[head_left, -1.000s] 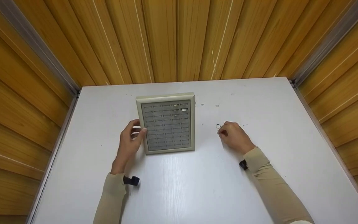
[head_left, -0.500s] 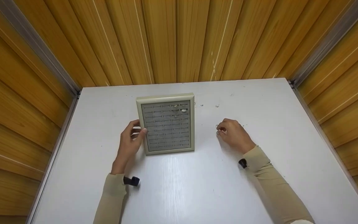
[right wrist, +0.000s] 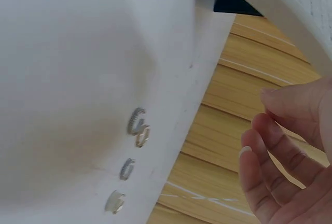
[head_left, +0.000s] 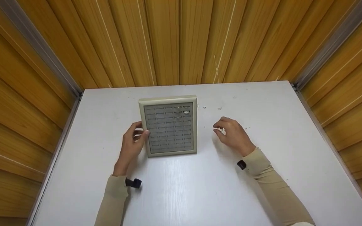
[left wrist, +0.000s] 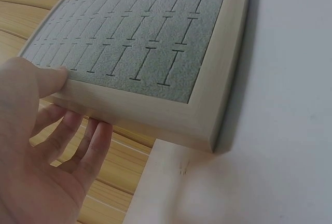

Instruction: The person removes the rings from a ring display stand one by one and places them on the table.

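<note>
A rectangular, cream-framed grey fabric board (head_left: 170, 133) is pinched by the left hand (head_left: 131, 143); right of it, the right hand (head_left: 233, 135) is curved, any grip not discernible.

Head view moderately bright; pale glare streaks the table (head_left: 171, 185), and soft shadows lie beside the left hand (head_left: 131, 145) and right hand (head_left: 235, 136). Wide-angle distortion splays the walls (head_left: 17, 141) toward the edges. Wrist views are duller and hazy, the rings (right wrist: 125, 170) blurred in the right one.

White tabletop (head_left: 74, 188), pale glare (head_left: 174, 182); wood-look plank walls (head_left: 163, 44) behind and both sides; grey corner posts (head_left: 40, 44).
</note>
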The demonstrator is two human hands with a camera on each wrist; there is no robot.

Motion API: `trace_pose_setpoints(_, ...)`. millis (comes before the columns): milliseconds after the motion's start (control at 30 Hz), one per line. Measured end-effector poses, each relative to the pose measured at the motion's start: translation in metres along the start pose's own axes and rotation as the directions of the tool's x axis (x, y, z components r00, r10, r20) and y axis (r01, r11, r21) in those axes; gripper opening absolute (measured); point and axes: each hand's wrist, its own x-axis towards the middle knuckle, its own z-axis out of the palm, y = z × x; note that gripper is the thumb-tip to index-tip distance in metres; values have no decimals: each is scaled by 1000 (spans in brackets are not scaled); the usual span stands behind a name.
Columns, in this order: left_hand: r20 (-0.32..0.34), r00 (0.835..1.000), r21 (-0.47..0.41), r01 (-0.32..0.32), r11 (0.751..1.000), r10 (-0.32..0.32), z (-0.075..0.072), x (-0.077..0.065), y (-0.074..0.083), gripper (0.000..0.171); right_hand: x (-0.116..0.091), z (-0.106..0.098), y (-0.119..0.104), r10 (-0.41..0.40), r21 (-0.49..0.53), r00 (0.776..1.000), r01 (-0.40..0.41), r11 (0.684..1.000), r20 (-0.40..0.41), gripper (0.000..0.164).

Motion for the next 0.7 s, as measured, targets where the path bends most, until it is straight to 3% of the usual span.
trace_pose_setpoints(167,-3,1000,0,-8,1000,8,-1,0,1,40,9,-1,-15,-91,-16,993,90,996,-79,7)
trace_pose_setpoints(367,-10,999,-21,-38,999,38,0,0,0,38,23,-4,-31,-209,-55,964,203,978,-162,9)
trace_pose_setpoints(700,-17,1000,-44,-14,999,13,1,1,0,38,42,-5,-53,-243,-66,949,235,970,-203,10)
